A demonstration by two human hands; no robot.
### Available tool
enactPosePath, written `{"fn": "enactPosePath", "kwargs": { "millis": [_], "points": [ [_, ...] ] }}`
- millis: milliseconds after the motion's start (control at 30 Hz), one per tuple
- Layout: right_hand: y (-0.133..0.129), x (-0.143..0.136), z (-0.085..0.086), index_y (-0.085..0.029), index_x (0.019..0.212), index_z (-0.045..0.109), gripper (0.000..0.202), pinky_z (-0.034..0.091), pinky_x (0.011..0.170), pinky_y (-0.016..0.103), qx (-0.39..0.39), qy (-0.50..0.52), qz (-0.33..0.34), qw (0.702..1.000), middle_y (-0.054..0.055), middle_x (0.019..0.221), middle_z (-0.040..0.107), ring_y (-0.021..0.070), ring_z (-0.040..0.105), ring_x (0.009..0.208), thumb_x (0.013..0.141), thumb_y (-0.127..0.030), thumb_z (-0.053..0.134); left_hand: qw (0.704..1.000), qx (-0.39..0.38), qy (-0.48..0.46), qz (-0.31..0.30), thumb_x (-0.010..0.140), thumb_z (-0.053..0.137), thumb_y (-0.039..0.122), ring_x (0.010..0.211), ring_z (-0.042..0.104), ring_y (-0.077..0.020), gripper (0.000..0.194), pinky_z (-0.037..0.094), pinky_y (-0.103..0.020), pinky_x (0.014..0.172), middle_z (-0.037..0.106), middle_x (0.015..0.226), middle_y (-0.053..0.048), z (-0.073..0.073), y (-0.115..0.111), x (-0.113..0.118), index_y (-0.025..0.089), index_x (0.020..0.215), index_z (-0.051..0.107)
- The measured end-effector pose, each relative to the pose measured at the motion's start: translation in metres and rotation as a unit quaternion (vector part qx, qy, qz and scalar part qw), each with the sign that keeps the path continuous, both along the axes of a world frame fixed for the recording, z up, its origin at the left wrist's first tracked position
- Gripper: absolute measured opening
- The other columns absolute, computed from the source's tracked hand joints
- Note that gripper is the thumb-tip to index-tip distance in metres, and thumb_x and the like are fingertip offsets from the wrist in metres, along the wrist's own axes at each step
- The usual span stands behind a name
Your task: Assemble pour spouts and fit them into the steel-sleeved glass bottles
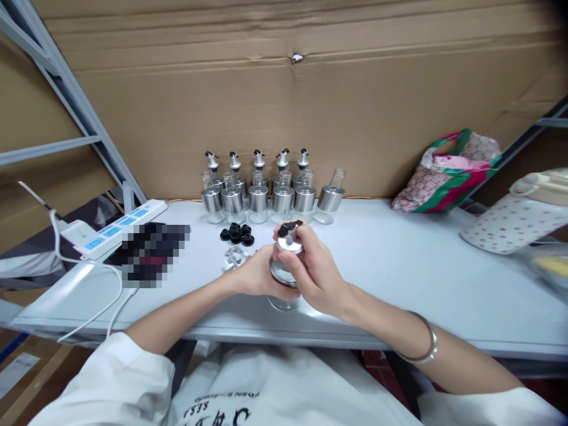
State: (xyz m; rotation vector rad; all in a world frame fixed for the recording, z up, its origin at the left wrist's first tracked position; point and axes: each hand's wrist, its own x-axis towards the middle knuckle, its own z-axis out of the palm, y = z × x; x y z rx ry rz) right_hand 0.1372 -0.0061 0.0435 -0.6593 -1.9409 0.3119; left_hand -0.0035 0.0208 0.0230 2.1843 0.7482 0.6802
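A glass bottle with a metal band (284, 303) stands upright near the table's front edge. My left hand (261, 273) is wrapped round its body. On top of the bottle is a silver pourer with a black flap (290, 238), and my right hand (317, 269) grips it with the fingers closed round it. Beyond my hands, a front row of banded bottles without pourers (258, 200) stands before a back row fitted with pourers (260, 161). Several black stoppers (236, 233) lie in a cluster left of my hands. Silver pourer parts (235, 258) lie just behind my left wrist.
On the left are a power strip (122, 228), white cables (116, 278) and a dark pixelated object (153, 254). A patterned bag (448, 177), a dotted jug (515, 216) and a bowl (552, 266) sit at the right. Cardboard (337, 112) stands behind the table (399, 266).
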Motion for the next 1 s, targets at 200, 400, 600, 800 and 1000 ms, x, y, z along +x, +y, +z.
{"fn": "enactPosePath", "kwargs": {
  "millis": [200,400,600,800,1000],
  "points": [
    [-0.002,0.003,0.008,-0.020,0.094,0.044,0.004,0.047,0.071,0.033,0.111,-0.059,0.010,0.992,0.009,0.092,0.056,0.0203,0.054,0.086,0.093,-0.022,0.041,0.991,-0.054,-0.088,-0.084,0.061,0.063,0.022,0.067,0.053,-0.0124,0.013,0.048,-0.024,0.062,0.056,0.068,0.001,0.005,-0.003,-0.001,0.015,0.066,0.053],
    [-0.004,0.005,0.009,-0.020,0.085,0.046,0.015,0.044,0.056,0.029,0.051,-0.028,-0.017,0.998,0.003,0.071,0.055,0.0163,0.053,0.063,0.094,-0.032,0.041,0.994,-0.069,-0.062,-0.058,0.061,0.064,0.022,0.066,0.052,-0.0110,0.016,0.046,-0.022,0.060,0.054,0.068,0.003,0.004,-0.007,0.002,0.015,0.069,0.052],
    [0.003,0.006,0.015,-0.023,0.099,0.044,0.029,0.045,0.048,0.027,-0.232,0.147,0.150,0.950,-0.004,0.060,0.056,0.0137,0.057,0.049,0.094,-0.051,0.036,0.991,-0.116,-0.045,-0.046,0.058,0.071,0.023,0.065,0.054,-0.0125,0.025,0.047,-0.026,0.062,0.055,0.067,0.002,-0.003,-0.007,0.004,0.015,0.072,0.052],
    [0.004,0.012,0.007,-0.024,0.110,0.041,0.029,0.052,0.061,0.028,-0.264,0.207,0.289,0.897,0.000,0.078,0.060,0.0131,0.062,0.064,0.091,-0.044,0.050,0.989,-0.104,-0.088,-0.056,0.059,0.074,0.025,0.075,0.055,-0.0151,0.034,0.048,-0.028,0.068,0.055,0.076,0.000,-0.008,-0.007,0.003,0.017,0.083,0.052],
    [0.005,0.021,0.000,-0.031,0.118,0.034,0.047,0.056,0.069,0.033,-0.235,0.153,0.280,0.918,0.001,0.096,0.053,0.0148,0.063,0.078,0.084,-0.020,0.063,0.983,-0.111,-0.125,-0.078,0.061,0.078,0.029,0.104,0.055,-0.0239,0.059,0.045,-0.038,0.090,0.055,0.112,-0.008,-0.004,-0.003,0.001,0.018,0.111,0.049]
  ]
}}
